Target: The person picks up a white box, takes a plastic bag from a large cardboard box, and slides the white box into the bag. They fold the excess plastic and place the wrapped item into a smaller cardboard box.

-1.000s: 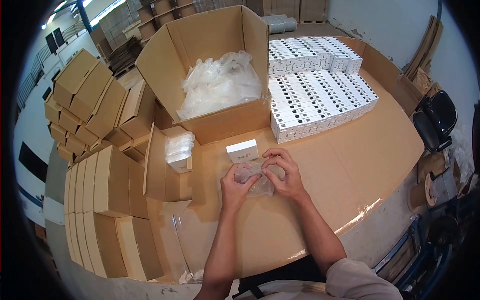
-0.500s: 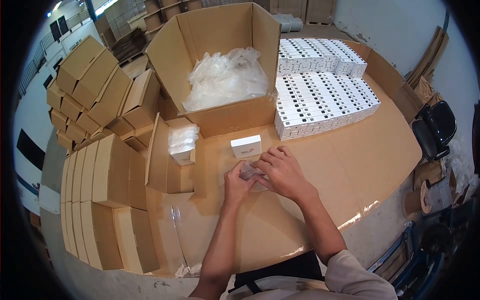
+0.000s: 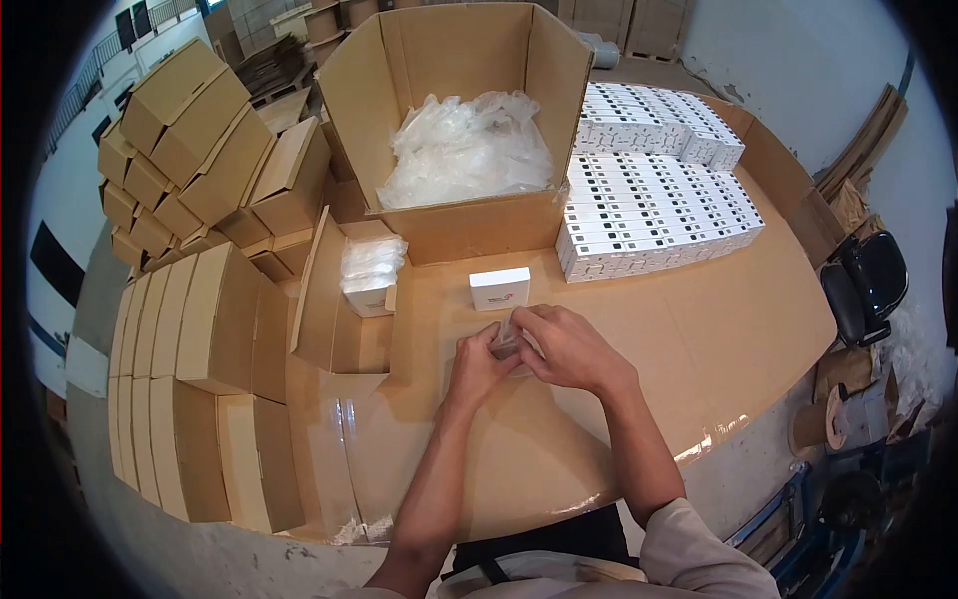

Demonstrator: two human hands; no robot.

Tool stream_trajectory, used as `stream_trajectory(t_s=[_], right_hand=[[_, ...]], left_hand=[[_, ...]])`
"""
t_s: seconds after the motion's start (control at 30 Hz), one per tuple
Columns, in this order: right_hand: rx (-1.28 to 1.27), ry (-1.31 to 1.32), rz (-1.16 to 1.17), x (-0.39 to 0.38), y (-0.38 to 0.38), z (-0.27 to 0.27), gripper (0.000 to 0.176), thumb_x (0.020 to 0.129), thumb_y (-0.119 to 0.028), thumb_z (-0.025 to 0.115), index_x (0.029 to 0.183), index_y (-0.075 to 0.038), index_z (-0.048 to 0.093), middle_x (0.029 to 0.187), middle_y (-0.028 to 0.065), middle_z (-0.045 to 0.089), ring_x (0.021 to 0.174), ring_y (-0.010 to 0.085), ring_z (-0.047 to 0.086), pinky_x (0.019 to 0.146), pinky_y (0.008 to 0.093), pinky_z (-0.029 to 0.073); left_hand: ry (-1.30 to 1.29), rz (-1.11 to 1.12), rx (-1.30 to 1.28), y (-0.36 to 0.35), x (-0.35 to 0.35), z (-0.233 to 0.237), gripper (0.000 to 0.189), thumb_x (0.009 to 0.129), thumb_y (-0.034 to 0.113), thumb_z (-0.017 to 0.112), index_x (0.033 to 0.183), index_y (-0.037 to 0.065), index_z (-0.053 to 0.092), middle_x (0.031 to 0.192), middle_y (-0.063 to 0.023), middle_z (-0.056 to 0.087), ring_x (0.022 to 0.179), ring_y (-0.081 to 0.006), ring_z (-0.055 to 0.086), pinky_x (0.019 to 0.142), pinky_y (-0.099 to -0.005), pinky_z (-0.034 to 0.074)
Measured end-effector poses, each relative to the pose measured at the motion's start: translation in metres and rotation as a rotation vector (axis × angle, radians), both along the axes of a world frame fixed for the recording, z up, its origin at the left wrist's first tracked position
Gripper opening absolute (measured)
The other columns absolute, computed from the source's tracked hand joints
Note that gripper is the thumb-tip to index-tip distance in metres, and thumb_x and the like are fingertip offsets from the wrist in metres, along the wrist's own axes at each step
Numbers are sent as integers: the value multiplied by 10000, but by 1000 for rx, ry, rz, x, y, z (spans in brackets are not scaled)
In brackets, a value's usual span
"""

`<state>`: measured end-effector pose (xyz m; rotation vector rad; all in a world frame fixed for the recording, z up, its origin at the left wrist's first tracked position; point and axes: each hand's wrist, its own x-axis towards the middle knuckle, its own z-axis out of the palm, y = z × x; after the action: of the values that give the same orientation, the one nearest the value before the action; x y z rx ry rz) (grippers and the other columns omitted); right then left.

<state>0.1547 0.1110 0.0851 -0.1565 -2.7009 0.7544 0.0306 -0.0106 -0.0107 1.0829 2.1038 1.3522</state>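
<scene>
Both my hands are together over the middle of the cardboard-covered table, on a clear plastic bag (image 3: 507,344). My left hand (image 3: 477,367) pinches the bag's left side, thumb toward the right hand. From the other side, my right hand (image 3: 569,347) grips the bag's upper edge between bent fingers and thumb. Just beyond my fingertips stands a small white box (image 3: 500,290) with a red mark on its front. To the left, an open brown carton (image 3: 344,344) holds several white boxes wrapped in plastic (image 3: 371,275).
A large open cardboard box (image 3: 479,225) full of clear plastic bags (image 3: 467,150) stands at the back. Right of it are rows of stacked white boxes (image 3: 659,215). Brown cartons (image 3: 190,329) are piled along the left side. A black chair (image 3: 866,285) is beyond the table's right edge.
My right hand's fingers have shifted and pinch the bag's top edge more tightly. The camera view has moved slightly; the white box stays in place.
</scene>
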Motion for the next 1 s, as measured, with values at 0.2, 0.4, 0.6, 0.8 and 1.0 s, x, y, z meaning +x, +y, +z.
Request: stream_trajectory(t_s=[0.2, 0.4, 0.6, 0.8, 1.0], right_hand=[[-73, 50, 3, 0, 2, -9, 202, 821, -46, 649, 993, -6, 551, 810, 212, 685, 808, 447, 667, 736, 512, 530], [-11, 125, -9, -4, -1, -16, 219, 820, -46, 651, 1000, -22, 530, 793, 210, 685, 794, 443, 666, 725, 513, 528], [-170, 120, -48, -4, -2, -12, 193, 845, -35, 671, 999, -52, 555, 798, 197, 697, 785, 414, 665, 768, 509, 521], [-113, 213, -96, -6, 2, -17, 157, 932, -63, 678, 1076, -59, 613, 819, 152, 708, 749, 315, 678, 771, 417, 527], [-680, 640, -235, -10, 17, -30, 158, 1004, -69, 640, 1156, -25, 642, 945, 62, 726, 871, 155, 667, 894, 305, 496]], left_hand=[[-71, -36, 13, -3, 1, 14, 396, 770, 187, 888, 1077, 5, 717, 956, -187, 764, 907, -297, 762, 781, -410, 577], [-60, -25, -9, -4, 0, 15, 322, 786, 106, 830, 1055, -14, 700, 964, -135, 767, 885, -175, 712, 798, -378, 561], [-74, -33, -61, -6, -1, 19, 469, 768, 221, 893, 1128, -16, 708, 971, -190, 761, 910, -299, 752, 806, -414, 570], [-147, -45, -87, -6, -5, 14, 432, 800, 268, 886, 1077, -26, 730, 927, -157, 764, 852, -227, 726, 797, -389, 564], [-271, -13, 112, -11, -3, 20, 404, 791, 245, 911, 1063, -8, 752, 940, -74, 776, 846, -122, 692, 769, -324, 555]])
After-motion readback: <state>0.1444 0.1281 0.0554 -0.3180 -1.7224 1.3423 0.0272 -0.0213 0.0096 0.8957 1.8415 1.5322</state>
